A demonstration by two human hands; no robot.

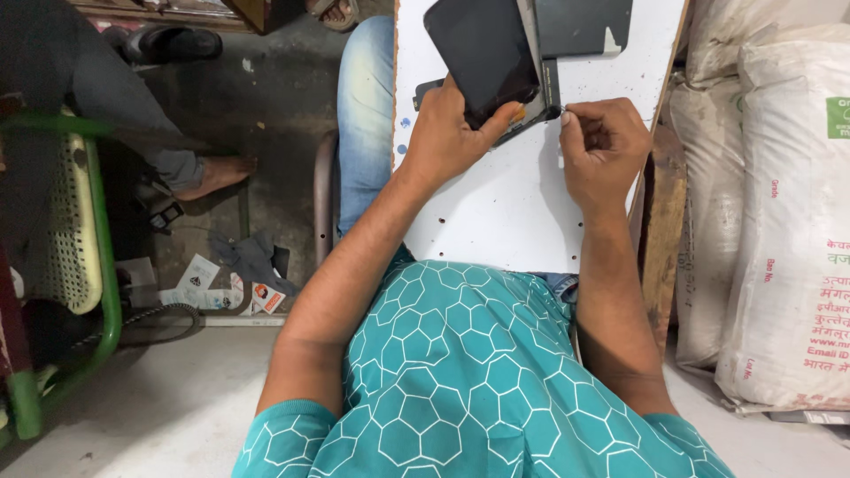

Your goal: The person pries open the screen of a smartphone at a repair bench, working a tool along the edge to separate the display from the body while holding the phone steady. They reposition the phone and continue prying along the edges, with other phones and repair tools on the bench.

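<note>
In the head view, the left hand (447, 133) is pressing down on a black phone display panel (482, 53), thumb and fingers clamping its lower edge against the white board (513, 204) lying across the lap. At three o'clock from it, the right hand (602, 146) is pinching a thin metal tool (556, 111), its tip touching the panel's lower corner. The panel is sitting at twelve o'clock on the board, beside a dark flat sheet (580, 25). It is probably light, thin, stiff and fragile, best gripped by its edges. The tool's kind is hard to make out; the sheet is being cut off above, and white sacks (779, 204) are standing at three o'clock.
</note>
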